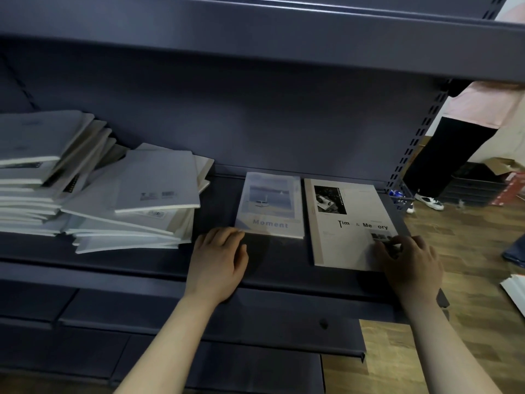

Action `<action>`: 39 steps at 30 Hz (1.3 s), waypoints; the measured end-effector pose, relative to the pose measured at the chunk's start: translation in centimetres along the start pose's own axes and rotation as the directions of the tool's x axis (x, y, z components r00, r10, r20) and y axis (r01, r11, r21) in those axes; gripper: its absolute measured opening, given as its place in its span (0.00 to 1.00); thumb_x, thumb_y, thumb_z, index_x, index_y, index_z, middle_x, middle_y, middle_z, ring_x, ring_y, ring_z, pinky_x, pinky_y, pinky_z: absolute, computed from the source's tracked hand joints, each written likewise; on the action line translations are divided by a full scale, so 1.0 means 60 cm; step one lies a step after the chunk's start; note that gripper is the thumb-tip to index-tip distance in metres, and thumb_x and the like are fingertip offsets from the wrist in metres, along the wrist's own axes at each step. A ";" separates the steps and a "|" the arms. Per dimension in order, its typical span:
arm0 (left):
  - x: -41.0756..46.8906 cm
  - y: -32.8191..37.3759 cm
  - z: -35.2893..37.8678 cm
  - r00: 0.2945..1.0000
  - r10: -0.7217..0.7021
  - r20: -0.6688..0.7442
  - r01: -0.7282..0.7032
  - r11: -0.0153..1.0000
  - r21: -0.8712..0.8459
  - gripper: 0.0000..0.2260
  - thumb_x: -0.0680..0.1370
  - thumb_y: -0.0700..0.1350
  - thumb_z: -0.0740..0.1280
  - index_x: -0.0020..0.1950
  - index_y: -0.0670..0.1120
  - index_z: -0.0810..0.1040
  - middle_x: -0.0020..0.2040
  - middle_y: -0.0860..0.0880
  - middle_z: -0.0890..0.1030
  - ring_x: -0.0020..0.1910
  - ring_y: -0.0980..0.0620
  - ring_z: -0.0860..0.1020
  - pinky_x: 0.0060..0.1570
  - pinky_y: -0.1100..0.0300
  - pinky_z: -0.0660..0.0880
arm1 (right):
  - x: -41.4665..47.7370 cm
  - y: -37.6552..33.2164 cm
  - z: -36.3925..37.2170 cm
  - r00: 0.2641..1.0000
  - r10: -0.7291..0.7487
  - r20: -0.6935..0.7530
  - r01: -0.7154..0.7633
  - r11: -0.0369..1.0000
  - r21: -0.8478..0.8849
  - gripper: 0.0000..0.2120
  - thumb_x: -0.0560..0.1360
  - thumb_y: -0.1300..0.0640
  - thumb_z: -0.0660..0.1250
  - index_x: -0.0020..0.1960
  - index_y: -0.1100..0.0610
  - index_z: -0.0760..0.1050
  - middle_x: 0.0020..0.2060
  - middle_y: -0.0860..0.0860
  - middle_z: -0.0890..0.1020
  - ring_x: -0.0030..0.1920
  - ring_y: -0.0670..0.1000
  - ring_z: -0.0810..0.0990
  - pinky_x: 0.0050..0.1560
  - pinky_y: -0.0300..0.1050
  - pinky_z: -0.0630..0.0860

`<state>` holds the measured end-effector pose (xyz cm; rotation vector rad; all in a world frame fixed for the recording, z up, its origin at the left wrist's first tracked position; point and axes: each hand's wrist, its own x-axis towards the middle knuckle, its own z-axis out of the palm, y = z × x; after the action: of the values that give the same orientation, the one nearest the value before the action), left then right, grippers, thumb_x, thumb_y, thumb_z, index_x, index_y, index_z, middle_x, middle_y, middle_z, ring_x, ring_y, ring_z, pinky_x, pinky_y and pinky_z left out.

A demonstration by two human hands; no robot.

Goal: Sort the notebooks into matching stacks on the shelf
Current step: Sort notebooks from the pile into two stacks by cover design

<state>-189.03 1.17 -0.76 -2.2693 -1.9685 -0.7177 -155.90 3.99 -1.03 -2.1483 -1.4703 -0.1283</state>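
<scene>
Head view: right hand (409, 265) covers corner of Memory notebook (343, 240).

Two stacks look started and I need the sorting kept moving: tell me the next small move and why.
Probably send the left hand to the loose pile and lift its top notebook. The Moment notebook and the Time & Memory notebook already lie flat side by side, the right hand rests on the latter, and the pile beside them is slumped and unsorted.

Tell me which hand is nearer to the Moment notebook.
Left. The left hand lies at the near left corner of the Moment notebook; the right hand rests on the Time & Memory notebook beside it.
</scene>
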 end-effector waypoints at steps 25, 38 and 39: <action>-0.012 -0.242 -0.183 0.992 -0.062 -0.112 0.057 0.998 -0.041 0.20 0.78 0.51 0.58 0.64 0.43 0.78 0.61 0.44 0.78 0.60 0.40 0.75 0.59 0.47 0.71 | -0.114 -0.494 0.086 0.781 -0.281 0.558 -0.233 0.698 0.678 0.20 0.70 0.35 0.66 0.44 0.52 0.78 0.35 0.49 0.82 0.28 0.47 0.79 0.26 0.39 0.70; 0.008 -0.299 -0.190 0.974 0.043 -0.221 -0.053 0.998 -0.040 0.21 0.77 0.52 0.59 0.60 0.40 0.79 0.58 0.44 0.81 0.56 0.42 0.79 0.55 0.46 0.76 | -0.137 -0.568 0.084 0.918 -0.143 0.370 -0.240 0.541 0.806 0.09 0.72 0.54 0.70 0.42 0.59 0.74 0.32 0.54 0.79 0.30 0.52 0.76 0.30 0.43 0.69; 0.012 -0.294 -0.193 0.972 0.056 -0.230 -0.065 0.997 -0.031 0.22 0.76 0.54 0.59 0.59 0.41 0.80 0.57 0.44 0.81 0.55 0.43 0.79 0.53 0.48 0.77 | -0.139 -0.576 0.071 0.923 -0.161 0.350 -0.238 0.476 0.847 0.07 0.73 0.56 0.68 0.44 0.58 0.73 0.34 0.55 0.80 0.30 0.53 0.77 0.28 0.43 0.69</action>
<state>-209.24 1.28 5.29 -2.1439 -1.7890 -0.9699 -190.93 8.25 5.01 -1.3207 -1.2276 0.9566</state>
